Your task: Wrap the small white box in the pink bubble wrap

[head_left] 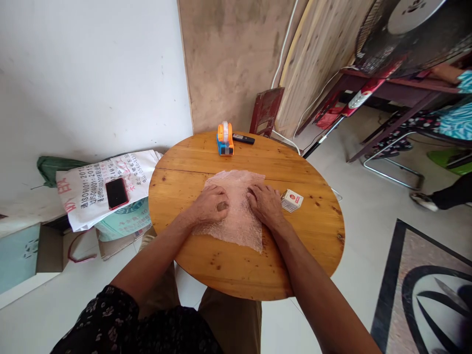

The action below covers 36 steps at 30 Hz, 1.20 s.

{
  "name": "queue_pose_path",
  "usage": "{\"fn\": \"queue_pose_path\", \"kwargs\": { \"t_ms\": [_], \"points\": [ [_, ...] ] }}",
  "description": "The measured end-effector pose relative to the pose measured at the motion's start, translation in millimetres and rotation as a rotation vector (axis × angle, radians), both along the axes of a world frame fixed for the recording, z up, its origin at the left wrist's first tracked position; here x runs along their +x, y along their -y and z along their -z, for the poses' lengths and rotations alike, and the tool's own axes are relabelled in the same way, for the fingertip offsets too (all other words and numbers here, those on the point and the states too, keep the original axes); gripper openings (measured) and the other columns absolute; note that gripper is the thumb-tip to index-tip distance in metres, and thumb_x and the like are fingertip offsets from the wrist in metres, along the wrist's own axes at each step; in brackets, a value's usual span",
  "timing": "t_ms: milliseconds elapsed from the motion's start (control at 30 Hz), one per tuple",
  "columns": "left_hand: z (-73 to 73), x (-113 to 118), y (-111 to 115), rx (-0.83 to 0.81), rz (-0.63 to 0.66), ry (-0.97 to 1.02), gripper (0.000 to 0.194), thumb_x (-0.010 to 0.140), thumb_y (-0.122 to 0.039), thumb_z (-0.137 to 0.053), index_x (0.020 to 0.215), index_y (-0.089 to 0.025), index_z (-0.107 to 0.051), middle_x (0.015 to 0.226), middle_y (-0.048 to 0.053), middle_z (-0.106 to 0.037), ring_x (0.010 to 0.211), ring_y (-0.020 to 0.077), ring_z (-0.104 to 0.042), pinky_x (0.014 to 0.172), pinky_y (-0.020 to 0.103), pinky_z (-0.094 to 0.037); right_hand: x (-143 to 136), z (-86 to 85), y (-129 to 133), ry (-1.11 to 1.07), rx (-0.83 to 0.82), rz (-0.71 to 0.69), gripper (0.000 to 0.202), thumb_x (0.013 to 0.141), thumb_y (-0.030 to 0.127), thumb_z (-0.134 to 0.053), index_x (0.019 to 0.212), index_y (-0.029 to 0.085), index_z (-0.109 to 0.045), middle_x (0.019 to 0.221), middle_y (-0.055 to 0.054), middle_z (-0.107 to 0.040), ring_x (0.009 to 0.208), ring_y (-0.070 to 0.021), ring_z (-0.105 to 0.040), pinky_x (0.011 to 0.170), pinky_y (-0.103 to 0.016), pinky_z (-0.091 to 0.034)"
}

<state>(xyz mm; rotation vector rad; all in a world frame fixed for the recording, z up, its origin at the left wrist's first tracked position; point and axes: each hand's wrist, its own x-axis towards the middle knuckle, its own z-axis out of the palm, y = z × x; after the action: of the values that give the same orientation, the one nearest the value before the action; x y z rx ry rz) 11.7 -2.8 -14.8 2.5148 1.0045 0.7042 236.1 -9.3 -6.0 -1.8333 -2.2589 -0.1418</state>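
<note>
A sheet of clear pinkish bubble wrap (238,196) lies flat on the round wooden table (309,172). My left hand (210,205) rests on its left part, fingers spread and slightly bent. On the right part, my right hand (266,202) lies palm down with its fingers apart. Neither hand grips anything that I can see. Just right of my right hand sits a small white and red box (292,200). Near the table's far edge stands an orange and blue tape dispenser (225,138), with a black pen-like object (244,139) beside it.
Left of the table, a red-edged phone (117,192) lies on white printed sacks (88,184). A dark red chair (267,112) stands behind the table. At the right are a fan (413,39), a desk and a seated person.
</note>
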Motion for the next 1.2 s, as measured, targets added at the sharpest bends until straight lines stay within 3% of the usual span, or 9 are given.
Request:
{"fn": "queue_pose_path", "kwargs": {
  "t_ms": [433, 867, 1067, 1200],
  "points": [
    [6.0, 1, 2, -0.016, -0.006, -0.084, 0.053, 0.073, -0.042, -0.075, 0.121, -0.019, -0.066, 0.146, 0.015, -0.051, 0.134, 0.0349, -0.045, 0.114, 0.052, -0.031, 5, 7.0, -6, -0.092, -0.004, 0.002, 0.037, 0.094, 0.028, -0.044, 0.124, 0.017, -0.063, 0.140, -0.015, -0.059, 0.122, -0.0336, -0.056, 0.096, -0.047, -0.039],
    [7.5, 2, 0, -0.018, -0.013, -0.104, 0.057, 0.071, -0.045, -0.077, 0.122, -0.021, -0.066, 0.144, 0.013, -0.054, 0.135, 0.0340, -0.045, 0.114, 0.051, -0.031, 6, -0.5, -2, -0.182, 0.068, -0.018, 0.037, 0.093, 0.027, -0.043, 0.118, 0.015, -0.067, 0.127, -0.015, -0.068, 0.116, -0.0309, -0.059, 0.098, -0.045, -0.041],
    [8.7, 3, 0, 0.009, -0.022, -0.101, 0.058, 0.070, -0.046, -0.077, 0.120, -0.020, -0.067, 0.143, 0.014, -0.056, 0.134, 0.0345, -0.046, 0.113, 0.052, -0.031, 20, -4.6, 0, -0.298, 0.092, -0.086, 0.030, 0.089, 0.025, -0.049, 0.109, 0.020, -0.071, 0.116, -0.010, -0.073, 0.110, -0.0309, -0.064, 0.098, -0.048, -0.047],
    [9.3, 4, 0, 0.017, -0.017, -0.103, 0.058, 0.069, -0.046, -0.078, 0.120, -0.019, -0.067, 0.142, 0.013, -0.056, 0.133, 0.0343, -0.047, 0.113, 0.051, -0.033, 36, -13.3, 8, -0.239, 0.084, -0.092, 0.036, 0.087, 0.027, -0.056, 0.120, 0.019, -0.067, 0.122, -0.013, -0.070, 0.117, -0.0336, -0.061, 0.099, -0.052, -0.047]
  ]
}}
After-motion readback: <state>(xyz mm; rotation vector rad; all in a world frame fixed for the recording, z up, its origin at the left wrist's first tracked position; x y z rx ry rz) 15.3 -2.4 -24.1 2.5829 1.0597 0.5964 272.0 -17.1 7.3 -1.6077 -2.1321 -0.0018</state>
